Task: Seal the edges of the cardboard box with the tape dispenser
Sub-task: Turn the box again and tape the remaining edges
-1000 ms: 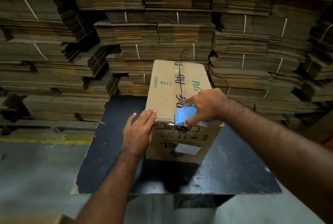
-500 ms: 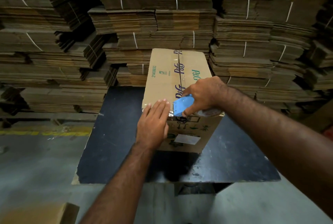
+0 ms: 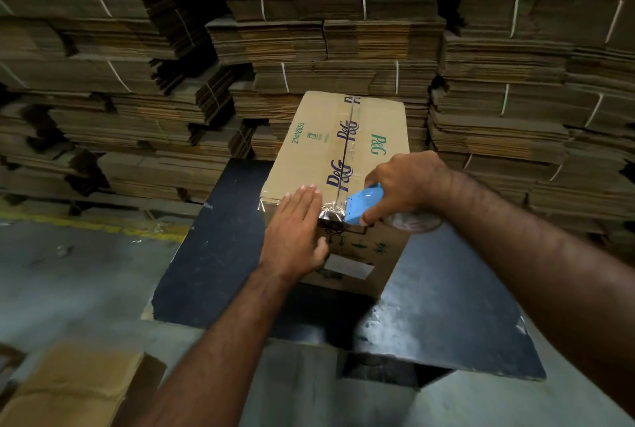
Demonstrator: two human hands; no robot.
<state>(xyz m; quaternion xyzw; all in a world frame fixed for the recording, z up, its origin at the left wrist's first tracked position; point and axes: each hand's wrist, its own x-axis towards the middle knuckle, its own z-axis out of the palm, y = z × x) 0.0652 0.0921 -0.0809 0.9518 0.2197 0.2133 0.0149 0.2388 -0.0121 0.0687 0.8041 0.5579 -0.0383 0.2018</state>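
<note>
Standing on the black table (image 3: 213,254), our cardboard box (image 3: 319,151) is long and runs away from us toward the stacks of flat cardboard (image 3: 343,48) behind it. Its short end faces us. Shiny clear tape (image 3: 348,138) runs down the middle of the top, along the long way of the box, and more tape shines on the near top edge.

Our right hand (image 3: 405,186) is wrapped tight around the blue tape dispenser (image 3: 362,205). We hold it at the near top edge of the box, a bit right of the middle line. Its blue front points left, along that edge, toward our other hand. The clear roll of tape sits under our right wrist.

Our left hand (image 3: 295,237) is flat and open, fingers together, holding nothing. It lies on the near top edge of the box, with the thumb down on the front side. Its fingertips are just beside the blue front of the dispenser.
</note>
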